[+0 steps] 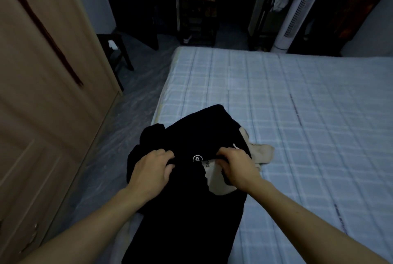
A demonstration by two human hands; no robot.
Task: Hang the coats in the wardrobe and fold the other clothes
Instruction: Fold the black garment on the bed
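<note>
A black garment (197, 134) with a small round white logo lies on the near left corner of the bed, stretching from my body toward the bed's middle. My left hand (152, 167) grips a fold of its fabric left of the logo. My right hand (238, 167) pinches the same fold on the right. A beige garment (261, 152) lies under the black one and pokes out at its right side and below my right hand. More black cloth (148, 136) bunches at the bed's left edge.
The bed (297, 104) has a pale blue checked cover. A wooden wardrobe door (42, 72) stands shut on the left, across a narrow floor strip. A dark stool (114, 51), a shelf rack (197, 14) and a white tower fan (297, 8) stand beyond the bed.
</note>
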